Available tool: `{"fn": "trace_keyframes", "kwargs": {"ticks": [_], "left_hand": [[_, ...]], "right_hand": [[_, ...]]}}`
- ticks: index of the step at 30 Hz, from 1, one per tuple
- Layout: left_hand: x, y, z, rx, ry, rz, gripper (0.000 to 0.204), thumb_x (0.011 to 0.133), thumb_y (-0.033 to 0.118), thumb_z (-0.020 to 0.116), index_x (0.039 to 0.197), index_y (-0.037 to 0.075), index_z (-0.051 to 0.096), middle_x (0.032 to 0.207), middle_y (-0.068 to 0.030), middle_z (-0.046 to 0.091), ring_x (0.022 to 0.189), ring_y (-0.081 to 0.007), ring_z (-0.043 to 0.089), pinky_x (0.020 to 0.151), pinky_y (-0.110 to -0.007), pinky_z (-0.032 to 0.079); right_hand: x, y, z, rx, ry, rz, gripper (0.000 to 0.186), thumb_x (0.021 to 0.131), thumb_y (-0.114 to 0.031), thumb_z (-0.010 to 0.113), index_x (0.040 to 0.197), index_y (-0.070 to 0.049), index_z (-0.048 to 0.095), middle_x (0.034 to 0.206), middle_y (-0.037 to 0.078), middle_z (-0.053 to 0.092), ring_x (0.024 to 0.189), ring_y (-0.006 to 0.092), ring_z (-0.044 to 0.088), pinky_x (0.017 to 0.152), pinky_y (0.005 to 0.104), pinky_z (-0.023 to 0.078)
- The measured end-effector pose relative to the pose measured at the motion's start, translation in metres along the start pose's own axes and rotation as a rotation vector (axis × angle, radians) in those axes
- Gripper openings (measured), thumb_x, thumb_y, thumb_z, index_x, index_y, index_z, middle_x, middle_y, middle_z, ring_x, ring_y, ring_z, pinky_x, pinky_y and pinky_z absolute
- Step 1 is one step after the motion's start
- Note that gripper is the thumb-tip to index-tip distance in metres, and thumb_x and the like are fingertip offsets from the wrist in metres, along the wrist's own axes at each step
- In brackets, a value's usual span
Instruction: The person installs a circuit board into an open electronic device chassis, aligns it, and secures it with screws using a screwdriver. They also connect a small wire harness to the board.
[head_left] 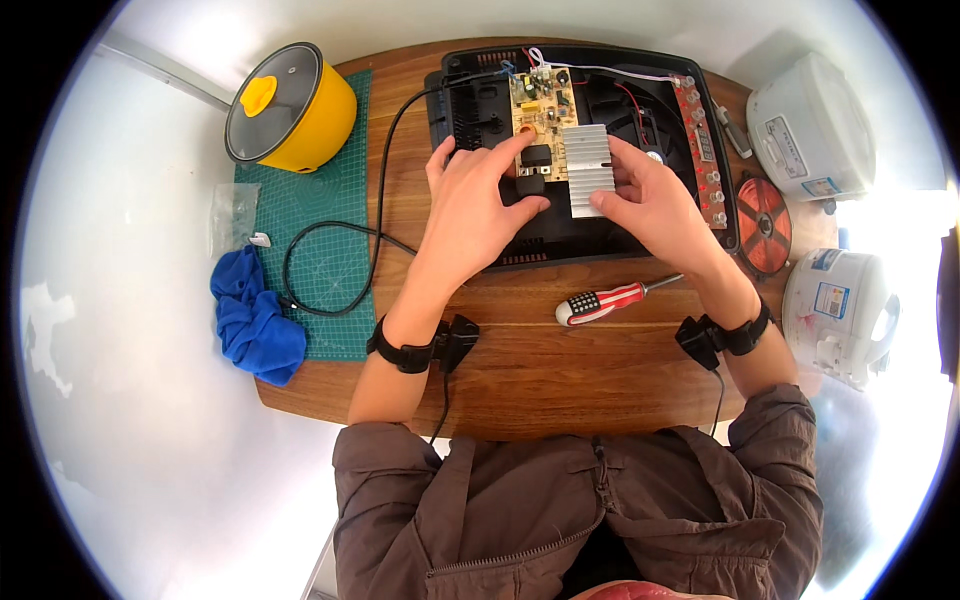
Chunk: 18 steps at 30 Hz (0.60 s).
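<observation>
Over the open black housing, two hands at a circuit board and its finned heat sink.

The left hand has thumb and index finger spread wide at the board's left side, whether gripping cannot be told; the right hand has thumb and curled fingers closed on the heat sink's right edge; board and sink sit within the housing, a red display board to their right, a screwdriver on the wooden table in front, a green mat at left.
</observation>
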<state>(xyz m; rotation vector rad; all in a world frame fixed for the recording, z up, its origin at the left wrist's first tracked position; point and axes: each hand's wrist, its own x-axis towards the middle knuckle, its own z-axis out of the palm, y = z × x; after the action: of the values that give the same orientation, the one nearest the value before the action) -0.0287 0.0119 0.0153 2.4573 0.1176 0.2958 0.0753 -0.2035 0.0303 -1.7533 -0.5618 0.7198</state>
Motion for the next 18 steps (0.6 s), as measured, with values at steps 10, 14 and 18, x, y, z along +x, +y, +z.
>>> {"fn": "trace_keyframes", "kwargs": {"ticks": [10, 14, 18], "left_hand": [[-0.001, 0.0, 0.003, 0.037, 0.025, 0.031, 0.062, 0.077, 0.015, 0.088, 0.134, 0.016, 0.066, 0.093, -0.003, 0.063, 0.1, -0.024, 0.063, 0.121, -0.049, 0.027], [-0.002, -0.002, 0.005, 0.061, 0.087, 0.055, 0.061, 0.076, 0.015, 0.088, 0.133, 0.015, 0.066, 0.093, -0.0035, 0.063, 0.102, -0.0258, 0.061, 0.117, -0.049, 0.029], [-0.003, -0.001, 0.007, 0.13, 0.102, 0.06, 0.063, 0.076, 0.017, 0.089, 0.133, 0.015, 0.065, 0.094, -0.0043, 0.064, 0.103, -0.0261, 0.062, 0.114, -0.049, 0.031]], "right_hand": [[-0.007, -0.008, 0.001, -0.614, 0.113, -0.153, 0.068, 0.085, -0.016, 0.082, 0.143, 0.006, 0.053, 0.113, 0.016, 0.064, 0.096, 0.0301, 0.064, 0.086, 0.0401, 0.054], [-0.004, -0.008, 0.005, -0.567, 0.114, -0.121, 0.073, 0.083, -0.015, 0.084, 0.144, 0.007, 0.052, 0.115, 0.016, 0.064, 0.099, 0.0302, 0.063, 0.09, 0.0408, 0.052], [-0.001, 0.0, 0.005, -0.645, 0.134, -0.168, 0.073, 0.083, -0.011, 0.082, 0.147, 0.005, 0.05, 0.115, 0.012, 0.062, 0.101, 0.0259, 0.061, 0.093, 0.0382, 0.05]]}}
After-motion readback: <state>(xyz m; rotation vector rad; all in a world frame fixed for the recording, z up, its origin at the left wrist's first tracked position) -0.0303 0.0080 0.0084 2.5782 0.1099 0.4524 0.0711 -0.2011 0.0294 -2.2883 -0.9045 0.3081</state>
